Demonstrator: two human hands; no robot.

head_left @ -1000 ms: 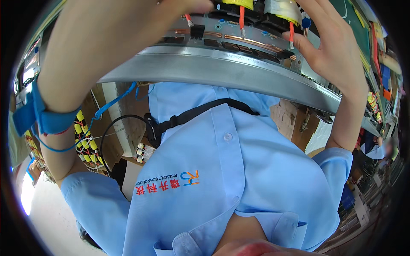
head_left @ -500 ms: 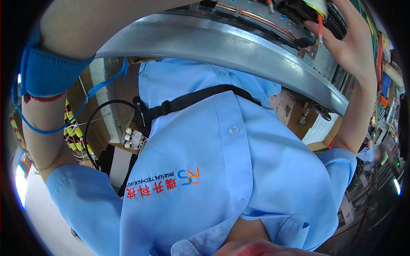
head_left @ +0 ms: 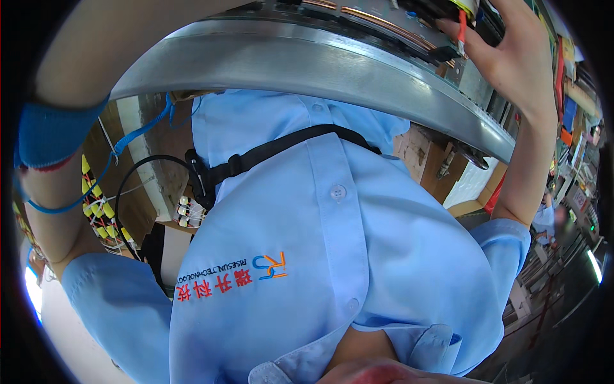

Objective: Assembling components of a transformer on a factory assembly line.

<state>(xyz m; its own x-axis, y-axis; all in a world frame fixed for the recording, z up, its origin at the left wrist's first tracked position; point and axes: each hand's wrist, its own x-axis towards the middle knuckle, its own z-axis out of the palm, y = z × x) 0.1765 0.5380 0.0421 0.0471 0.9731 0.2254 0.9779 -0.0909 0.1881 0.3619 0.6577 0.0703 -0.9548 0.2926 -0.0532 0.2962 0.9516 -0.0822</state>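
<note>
At the upper right, my right hand [head_left: 513,61] is curved round a yellow-wrapped part [head_left: 470,5] over a circuit board. Its thumb reaches left behind a red wire [head_left: 462,31] that hangs from this part. The upper edge cuts off the fingertips and most of the part. The board [head_left: 416,27] bears copper-coloured bars [head_left: 384,24] and black components. My left forearm [head_left: 128,45] crosses the upper left, and its hand lies out of view past the upper edge. A blue band [head_left: 57,134] with a coiled blue cord is worn on my left arm.
A rounded grey metal edge [head_left: 268,61] runs between my body and the board. Below it at left hang bundles of yellow-and-black parts [head_left: 96,205], by a black cable [head_left: 137,166]. Cardboard boxes [head_left: 470,208] stand below right. Further off at right is a person [head_left: 547,221].
The whole view has shifted slightly, so the board and metal edge sit a little further left. My right hand stays curved round the yellow-wrapped part, now further cut off by the upper edge.
</note>
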